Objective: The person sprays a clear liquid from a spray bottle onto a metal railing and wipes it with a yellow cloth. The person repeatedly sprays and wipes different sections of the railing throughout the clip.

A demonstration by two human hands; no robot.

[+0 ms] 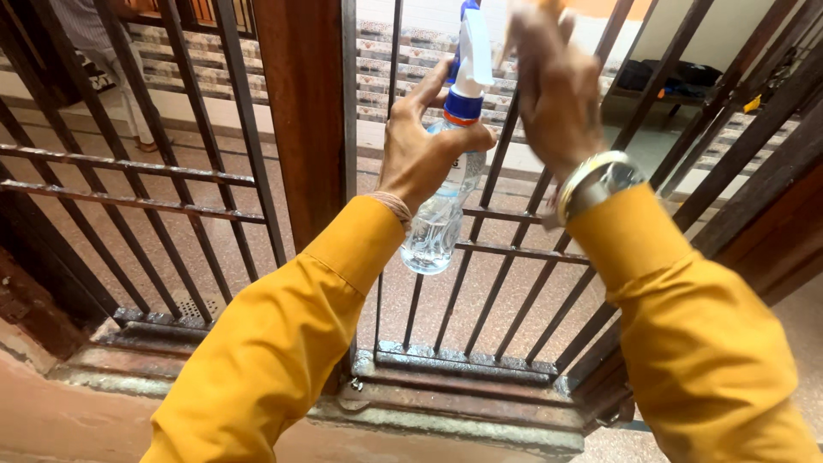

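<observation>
Bottle (446, 184), clear with a white and blue spray head, stands upright in the left hand (420, 150), whose fingers wrap its neck from behind while the thumb hooks round the front, so the nozzle sits high and faces the grille (506, 249) just beyond it. The right hand (553, 86) is raised beside the spray head, blurred, apparently pinching something pale and orange at its fingertips, though I cannot tell what. Both yellow sleeves (283, 343) reach forward, keeping the work close against the dark metal bars.
</observation>
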